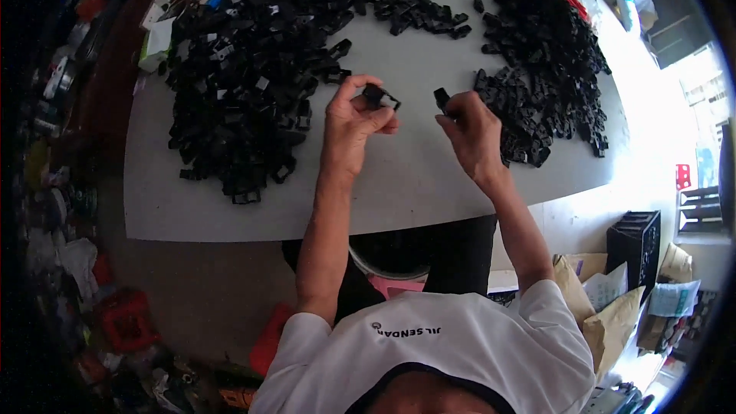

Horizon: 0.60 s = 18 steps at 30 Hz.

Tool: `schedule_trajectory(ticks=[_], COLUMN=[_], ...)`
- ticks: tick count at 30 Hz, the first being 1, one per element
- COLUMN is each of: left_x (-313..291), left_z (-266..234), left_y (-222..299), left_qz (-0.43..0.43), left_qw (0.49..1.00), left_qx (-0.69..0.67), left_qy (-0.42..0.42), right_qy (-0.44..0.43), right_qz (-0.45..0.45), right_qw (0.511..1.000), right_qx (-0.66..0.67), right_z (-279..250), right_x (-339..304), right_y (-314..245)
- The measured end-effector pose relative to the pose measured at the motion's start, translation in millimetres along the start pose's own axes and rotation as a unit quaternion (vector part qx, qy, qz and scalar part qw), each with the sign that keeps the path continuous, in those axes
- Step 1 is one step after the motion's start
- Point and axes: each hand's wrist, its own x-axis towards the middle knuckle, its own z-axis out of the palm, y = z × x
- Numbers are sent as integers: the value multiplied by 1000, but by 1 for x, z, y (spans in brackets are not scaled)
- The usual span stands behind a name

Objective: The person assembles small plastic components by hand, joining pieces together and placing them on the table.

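Observation:
Over the middle of the table, my left hand [353, 123] pinches a small black plastic frame-like part [381, 97] between thumb and fingers. To its right, my right hand [471, 126] is closed on another small black plastic part [441, 98], whose end sticks out past the fingertips. The two parts are apart from each other. A large heap of black plastic parts [238, 100] lies left of my left hand, some showing pale patches. Right of my right hand is a second heap of small black parts [537, 69]. My fingers hide much of both held pieces.
The pale table [207, 218] has its near edge just before my lap. A smaller cluster of black parts [418, 11] lies at the far middle. White boxes [159, 38] stand at the left edge. A black crate [635, 249] and brown paper packages [613, 322] are at the lower right.

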Motion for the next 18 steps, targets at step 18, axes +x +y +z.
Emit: schedule_trajectory(ticks=[18], left_x=[9], left_z=[0], left_y=[8], left_qz=[-15], left_qw=[998], left_qx=[63], left_qy=[-21], right_qy=[-43], right_qz=[-34], right_qw=[983], right_qx=[175], right_z=[25], right_x=[28], right_y=[-19])
